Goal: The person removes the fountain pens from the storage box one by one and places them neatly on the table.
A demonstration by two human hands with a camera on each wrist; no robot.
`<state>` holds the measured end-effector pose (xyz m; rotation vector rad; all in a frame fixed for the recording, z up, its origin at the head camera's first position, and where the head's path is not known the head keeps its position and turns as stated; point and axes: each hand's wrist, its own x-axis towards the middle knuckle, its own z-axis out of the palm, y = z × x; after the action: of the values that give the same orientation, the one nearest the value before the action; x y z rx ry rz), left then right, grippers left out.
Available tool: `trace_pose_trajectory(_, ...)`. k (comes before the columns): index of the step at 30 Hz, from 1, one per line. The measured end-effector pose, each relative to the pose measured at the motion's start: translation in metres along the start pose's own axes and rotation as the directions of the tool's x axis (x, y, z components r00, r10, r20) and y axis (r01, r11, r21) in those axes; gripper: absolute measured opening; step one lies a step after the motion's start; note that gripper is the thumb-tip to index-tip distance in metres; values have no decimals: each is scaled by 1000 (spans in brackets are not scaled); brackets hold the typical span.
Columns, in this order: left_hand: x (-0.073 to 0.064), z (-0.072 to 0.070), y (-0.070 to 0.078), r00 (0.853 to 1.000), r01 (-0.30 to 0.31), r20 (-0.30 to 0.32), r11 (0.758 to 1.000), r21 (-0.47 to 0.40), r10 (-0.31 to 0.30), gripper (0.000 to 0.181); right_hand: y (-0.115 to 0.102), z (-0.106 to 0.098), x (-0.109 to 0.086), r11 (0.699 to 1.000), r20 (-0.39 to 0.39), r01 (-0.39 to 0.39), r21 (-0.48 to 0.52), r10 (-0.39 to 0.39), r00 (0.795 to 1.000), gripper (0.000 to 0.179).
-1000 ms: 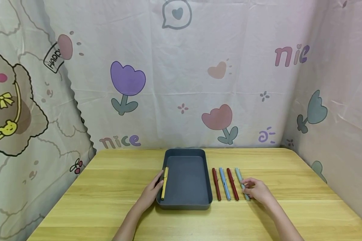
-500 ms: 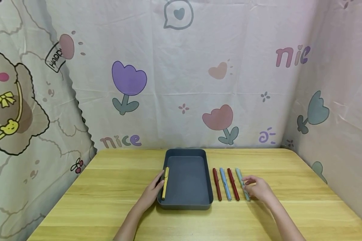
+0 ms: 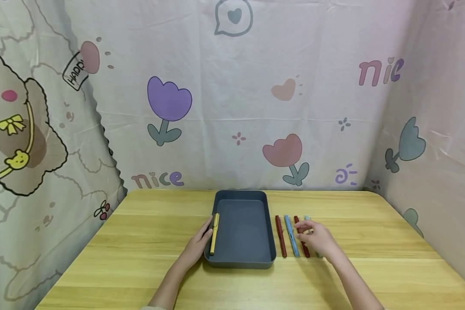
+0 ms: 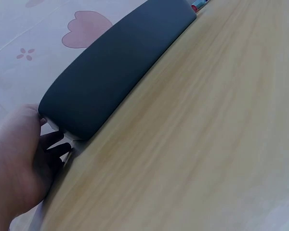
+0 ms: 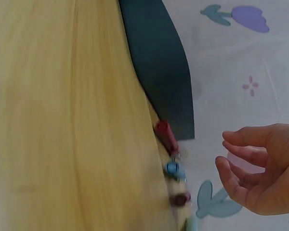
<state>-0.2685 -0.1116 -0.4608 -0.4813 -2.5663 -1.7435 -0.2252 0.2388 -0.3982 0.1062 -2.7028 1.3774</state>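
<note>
A dark grey tray (image 3: 238, 265) lies on the table with a yellow pen (image 3: 215, 234) along its left inner wall. My left hand (image 3: 195, 246) holds that left side, thumb at the rim and fingers along the outside. To the tray's right is a row of pens: a dark red pen (image 3: 280, 237), a blue pen (image 3: 292, 236), a second dark red pen (image 3: 305, 249) and a pale green pen (image 3: 307, 218). My right hand (image 3: 317, 237) is above the last two and partly hides them. Thumb and fingers stand apart with nothing between them, as the right wrist view shows.
The wooden table (image 3: 139, 258) extends to both sides of the tray and in front of it. A printed cloth (image 3: 232, 94) with flowers and lettering hangs behind the table and along both sides.
My right hand has let go of the pale green pen and moved left over the second dark red pen. My left hand stays at the tray; the head view has shifted slightly.
</note>
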Motion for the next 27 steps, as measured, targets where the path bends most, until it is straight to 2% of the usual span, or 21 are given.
trace_pose_trajectory(3, -3, -2, 5, 1000, -3, -2, 1000, -6, 3, 51, -12, 11, 5, 1000, 12, 20, 19, -21, 1000, 23)
trace_pose_trajectory(9, -14, -7, 33, 1000, 1, 7, 1000, -23, -1, 48, -37, 34, 13, 992, 55, 122, 22, -123, 991, 22)
trace_pose_trajectory(16, -1, -1, 0, 1000, -18, 2, 1000, 9, 18, 51, -62, 66, 19, 985, 123, 167, 40, -171, 978, 22)
trace_pose_trajectory(27, -2, -1, 1, 1000, -9, -19, 1000, -9, 9, 49, -83, 114, 33, 976, 211, 197, 88, -212, 954, 21)
